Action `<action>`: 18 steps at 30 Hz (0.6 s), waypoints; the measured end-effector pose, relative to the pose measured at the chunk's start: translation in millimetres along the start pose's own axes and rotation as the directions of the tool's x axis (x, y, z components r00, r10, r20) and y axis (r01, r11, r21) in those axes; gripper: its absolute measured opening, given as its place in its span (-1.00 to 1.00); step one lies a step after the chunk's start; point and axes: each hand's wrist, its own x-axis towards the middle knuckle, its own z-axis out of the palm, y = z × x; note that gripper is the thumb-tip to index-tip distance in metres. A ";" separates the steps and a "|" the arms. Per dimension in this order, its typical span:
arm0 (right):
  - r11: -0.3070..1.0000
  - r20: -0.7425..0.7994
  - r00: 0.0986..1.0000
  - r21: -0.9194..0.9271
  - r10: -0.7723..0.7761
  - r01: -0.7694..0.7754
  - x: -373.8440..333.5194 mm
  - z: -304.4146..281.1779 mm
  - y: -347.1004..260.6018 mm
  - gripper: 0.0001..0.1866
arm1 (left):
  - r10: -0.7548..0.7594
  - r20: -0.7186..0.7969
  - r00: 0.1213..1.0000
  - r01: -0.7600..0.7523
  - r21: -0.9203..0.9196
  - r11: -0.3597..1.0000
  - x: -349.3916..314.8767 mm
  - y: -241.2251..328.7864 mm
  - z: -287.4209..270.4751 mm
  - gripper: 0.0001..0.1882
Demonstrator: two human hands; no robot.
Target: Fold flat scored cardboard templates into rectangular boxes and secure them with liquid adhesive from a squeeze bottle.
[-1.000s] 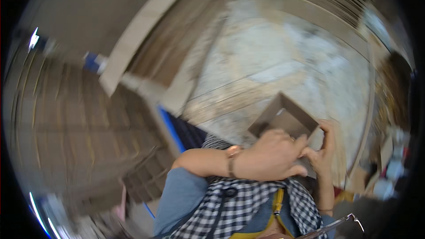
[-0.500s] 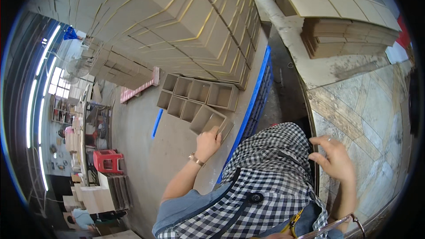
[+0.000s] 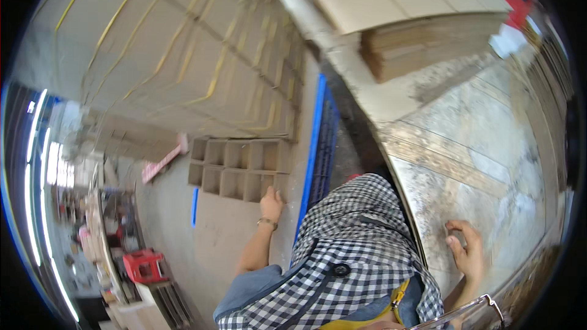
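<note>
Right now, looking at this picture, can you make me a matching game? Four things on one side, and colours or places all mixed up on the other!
Things:
1. stool
2. apron
3. left hand
4. right hand

Colours and places:
A. black and white checks
B. by the stained table
C. red
D. at the small open boxes

Right pairs: 1-C, 2-A, 3-D, 4-B
</note>
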 end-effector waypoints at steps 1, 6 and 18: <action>0.999 -0.065 0.997 0.008 0.038 -0.038 -11.3 -0.9 5.2 -0.68 | 0.030 -0.012 0.999 -0.031 -0.031 0.999 -0.7 -0.7 0.4 -0.80; 0.995 -0.291 0.952 -0.003 0.092 -0.097 -49.9 -1.6 21.2 -0.74 | 0.000 0.066 0.998 -0.003 0.041 0.999 7.6 18.0 -27.3 -0.49; -0.042 -0.991 -0.129 0.128 0.042 -0.991 -285.3 -82.8 102.0 -0.33 | 0.924 -0.350 -0.156 -0.932 -0.258 -0.255 44.7 473.8 -91.3 -0.68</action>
